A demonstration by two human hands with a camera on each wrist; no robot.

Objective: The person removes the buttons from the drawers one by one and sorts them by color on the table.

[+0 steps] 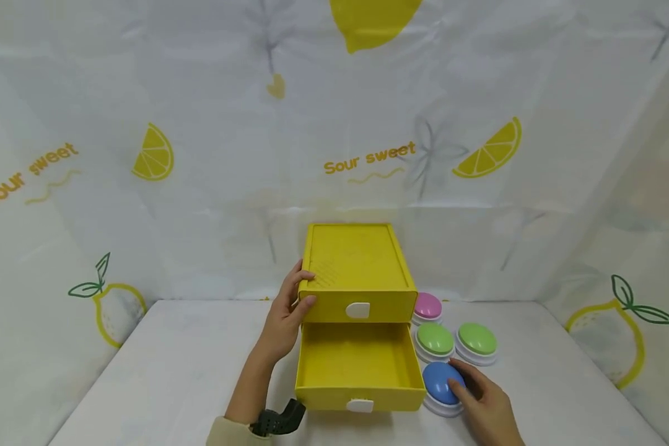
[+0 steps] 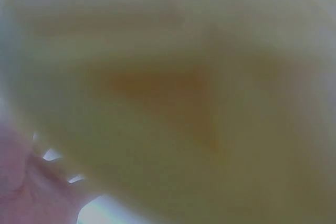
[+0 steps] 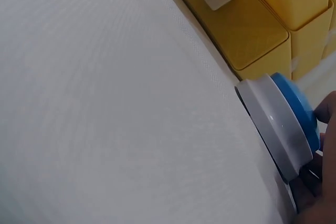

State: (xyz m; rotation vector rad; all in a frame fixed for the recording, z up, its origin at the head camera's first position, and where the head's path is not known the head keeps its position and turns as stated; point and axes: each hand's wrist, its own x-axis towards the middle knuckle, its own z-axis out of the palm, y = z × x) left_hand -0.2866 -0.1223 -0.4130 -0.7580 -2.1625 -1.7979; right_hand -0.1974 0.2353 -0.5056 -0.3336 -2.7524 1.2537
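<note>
Two hands: I watch from far off, and both are busy.
Left hand (image 1: 283, 319): it grips the near left corner of the yellow box (image 1: 351, 254), thumb on the front; its wrist view is too blurry to help me.
Right hand (image 1: 487, 406): it holds the blue button (image 1: 441, 381) with thumb and fingers.
Blue button: in the right hand's grip, on the table (image 1: 184, 347), just beside the bottom drawer (image 1: 323, 398).
Step now: I think it is getting hold of the blue button while the left hand steadies the box.
Next move: to me it calls for a snug hold on the white base, without bumping the drawer.
Buttons: four; one blue, one green button (image 1: 436, 339) just past the grip, another green button (image 1: 477, 339) past the fingers to the right, one pink button (image 1: 427, 305) farthest.
Drawers: two; top drawer (image 1: 323, 306) in, bottom one out.
Handles: two white handles (image 1: 358, 310), one per drawer.
</note>
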